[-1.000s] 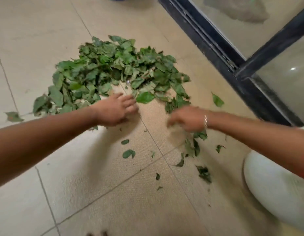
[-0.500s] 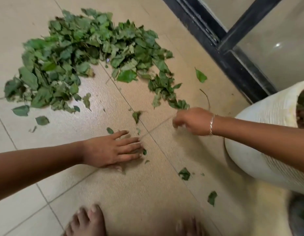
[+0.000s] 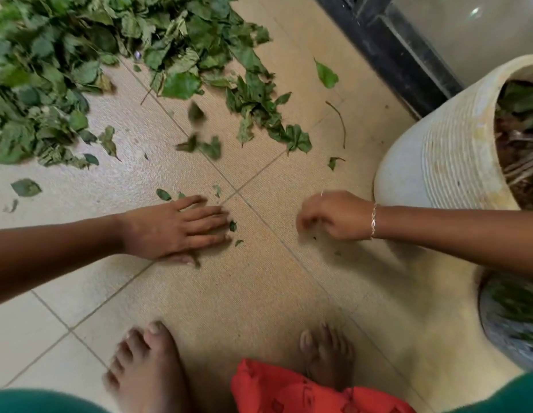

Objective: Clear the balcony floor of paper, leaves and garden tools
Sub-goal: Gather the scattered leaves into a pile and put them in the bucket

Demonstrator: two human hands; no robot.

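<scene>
Tiled floor (image 3: 259, 293) (leaf pile (image 3: 65, 70) beyond)

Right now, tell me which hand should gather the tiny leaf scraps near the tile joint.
Left. The left hand lies flat right beside those leaf scraps; the right hand is curled, farther off.

There is just one camera, worn on the person's head, and it looks almost straight down at the tiled floor (image 3: 259, 299). It is close to the ground and sees wide. The bare feet (image 3: 146, 362) show at the bottom edge, the leaf pile (image 3: 65, 70) fills the top left, and the white pot (image 3: 432, 162) is cut off on the right.
</scene>
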